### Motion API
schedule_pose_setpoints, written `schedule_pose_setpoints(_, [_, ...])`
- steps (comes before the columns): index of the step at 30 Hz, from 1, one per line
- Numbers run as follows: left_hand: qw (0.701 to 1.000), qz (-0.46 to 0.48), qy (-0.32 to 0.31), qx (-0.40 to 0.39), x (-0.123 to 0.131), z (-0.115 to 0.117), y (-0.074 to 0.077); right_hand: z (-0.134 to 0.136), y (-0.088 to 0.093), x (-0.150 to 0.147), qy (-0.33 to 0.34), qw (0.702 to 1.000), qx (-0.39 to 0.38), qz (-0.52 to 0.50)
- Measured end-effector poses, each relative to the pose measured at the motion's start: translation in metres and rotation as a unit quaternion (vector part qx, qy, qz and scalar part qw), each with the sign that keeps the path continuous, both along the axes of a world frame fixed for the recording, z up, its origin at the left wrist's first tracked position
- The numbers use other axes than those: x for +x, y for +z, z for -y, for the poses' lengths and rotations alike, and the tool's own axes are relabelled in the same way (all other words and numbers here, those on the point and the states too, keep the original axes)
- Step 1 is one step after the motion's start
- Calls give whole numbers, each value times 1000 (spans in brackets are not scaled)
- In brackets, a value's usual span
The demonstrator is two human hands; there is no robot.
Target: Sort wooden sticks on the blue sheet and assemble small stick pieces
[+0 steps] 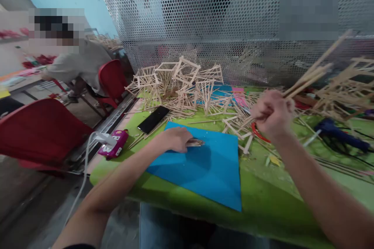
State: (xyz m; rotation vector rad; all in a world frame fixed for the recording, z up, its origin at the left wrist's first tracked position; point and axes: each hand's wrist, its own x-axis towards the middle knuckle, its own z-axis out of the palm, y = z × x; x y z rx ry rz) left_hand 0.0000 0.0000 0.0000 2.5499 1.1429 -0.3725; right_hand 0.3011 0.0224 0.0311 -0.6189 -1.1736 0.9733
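My right hand (274,112) is closed round a bundle of thin wooden sticks (311,76), raised above the table's right half, with their long ends pointing up and to the right. My left hand (179,139) rests low over a blue sheet (216,163), its fingers wrapped round a small bunch of short wooden sticks (196,142) whose ends poke out on the right. Behind the sheet lies a heap of stick frames glued into open shapes (182,76), with loose sticks scattered in front.
A black phone (153,120) and a purple power adapter (114,144) with a white cable lie on the left. On the right is a blue glue gun (341,134). A perforated metal panel (198,7) stands behind. Another person (84,60) sits at far left, near red chairs (41,132).
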Motion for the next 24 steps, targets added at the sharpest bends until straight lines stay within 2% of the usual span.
schedule_pose_setpoints(3, [1000, 17, -4, 15, -1, 3, 0, 3, -22, -19, 33, 999, -13, 7])
schedule_pose_setpoints(7, [996, 62, -46, 35, -2, 1, -4, -2, -53, -29, 68, 997, -32, 34])
schedule_pose_setpoints(11, [996, 60, -58, 26, -1, -5, -7, -6, -80, -30, 59, 993, -67, 74])
schedule_pose_setpoints(14, [996, 50, -64, 26, 0, -8, -8, -6, -86, -30, 47, 987, -92, 126])
schedule_pose_setpoints(18, [996, 54, -70, 18, 0, -10, -8, 0, -71, -21, 20, 968, -58, 243])
schedule_pose_setpoints(20, [996, 60, -64, 11, 0, -11, -8, 3, -63, -11, -14, 929, -22, 369])
schedule_pose_setpoints(22, [996, 59, -65, -10, 0, -13, -8, 3, -60, 1, -31, 861, 4, 508])
schedule_pose_setpoints(24, [994, 63, -79, -37, 1, -15, -7, 1, -64, 9, -14, 785, 19, 619])
